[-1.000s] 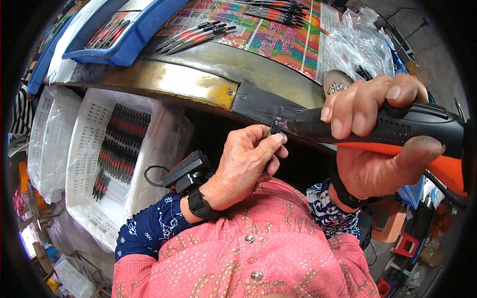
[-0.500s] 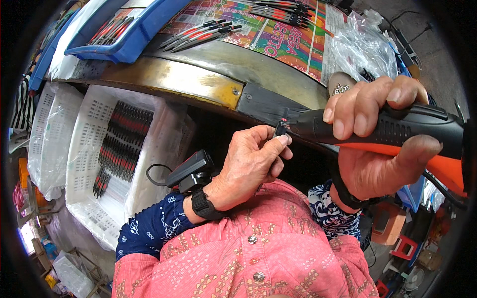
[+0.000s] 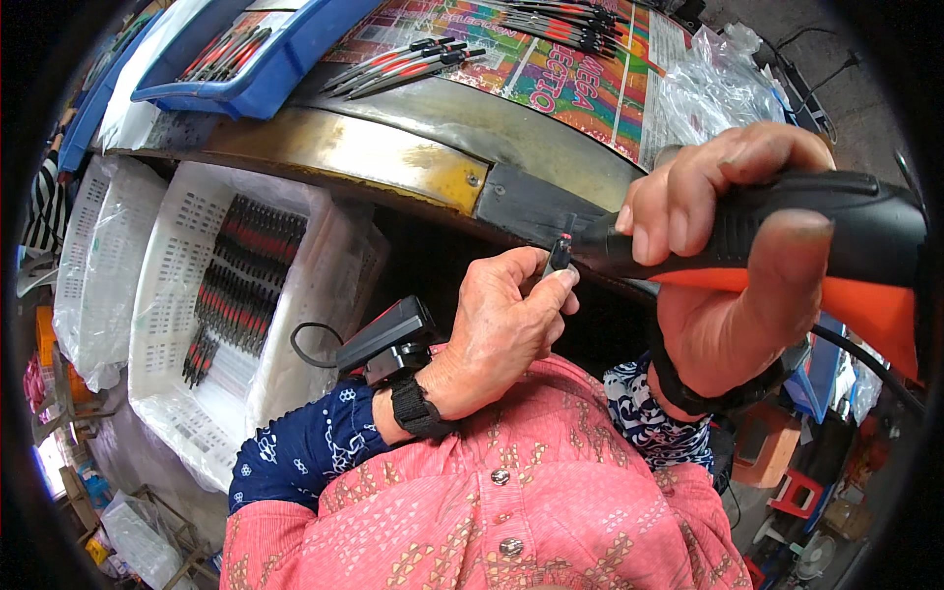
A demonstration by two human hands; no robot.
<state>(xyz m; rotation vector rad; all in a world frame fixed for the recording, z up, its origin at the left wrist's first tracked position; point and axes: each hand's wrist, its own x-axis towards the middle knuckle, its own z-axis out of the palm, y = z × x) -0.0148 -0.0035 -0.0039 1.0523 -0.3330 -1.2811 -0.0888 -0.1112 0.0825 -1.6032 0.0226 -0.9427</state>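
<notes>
My left hand [image 3: 506, 320] pinches a small, slim black piece with a red tip [image 3: 560, 254] between thumb and fingertips, in front of the bench edge. My right hand [image 3: 716, 329] is wrapped round a corded black and orange power tool [image 3: 870, 231], with the thumb lying along its near side. The narrow nose of the tool points left, right beside the small piece; I cannot tell whether they touch. Most of the black piece is hidden by my left fingers.
Pen-like grey, black and red sticks [image 3: 408, 67] lie on the metal-edged bench [image 3: 324, 138], more in a blue tray [image 3: 197, 98]. Left below stands a white, plastic-lined crate [image 3: 162, 324] of stacked black and red pieces. Clear plastic bags [image 3: 723, 88] lie at the far right.
My right hand and the tool have shifted a little left, and the thumb has risen. In my left fingers the small piece shows more of its length and leans right.
</notes>
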